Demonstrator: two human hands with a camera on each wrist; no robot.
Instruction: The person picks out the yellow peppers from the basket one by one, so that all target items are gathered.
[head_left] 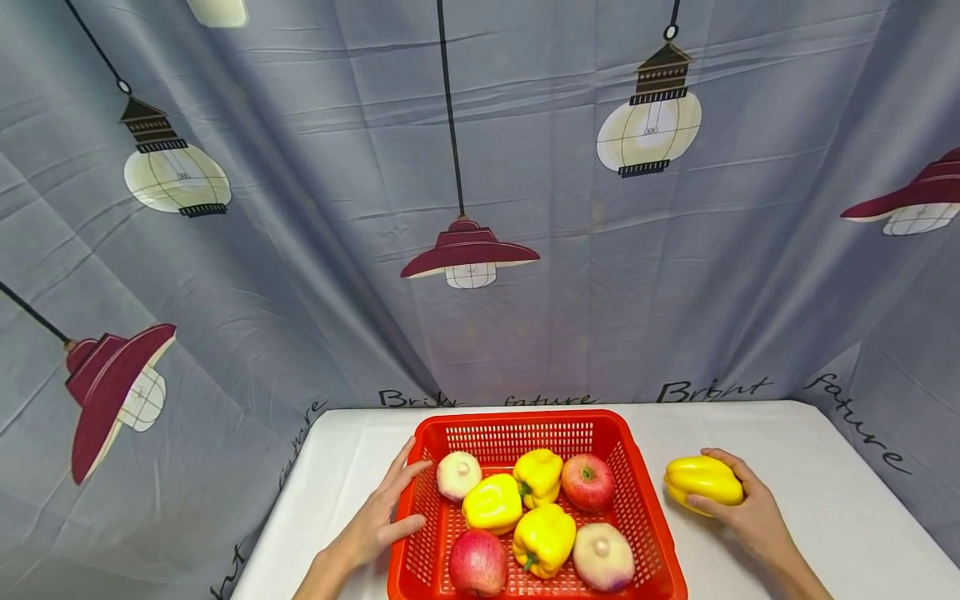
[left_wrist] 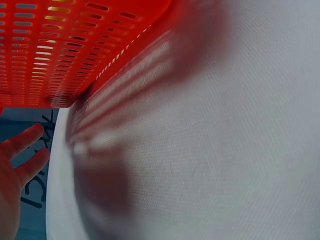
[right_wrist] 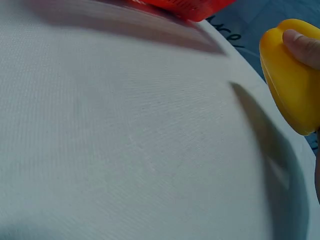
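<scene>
My right hand (head_left: 752,510) grips a yellow bell pepper (head_left: 699,481) to the right of the red basket (head_left: 654,533). In the right wrist view the bell pepper (right_wrist: 290,82) is held off the white table, its shadow lying apart from it, and the thumb (right_wrist: 304,48) presses on its side. My left hand (head_left: 369,523) is spread at the basket's left rim, fingers loosely extended; whether they touch the rim I cannot tell. Inside the basket lie three yellow bell peppers (head_left: 543,540), two red apples (head_left: 477,562) and two cream-coloured round vegetables (head_left: 603,557), one with a purple patch.
A white cloth-like surface covers the table (head_left: 787,442), which has a rounded far right corner. Behind and beside it hangs a grey-blue curtain (head_left: 562,333) printed with lamps and lettering. The basket's perforated wall (left_wrist: 60,50) rises close by in the left wrist view.
</scene>
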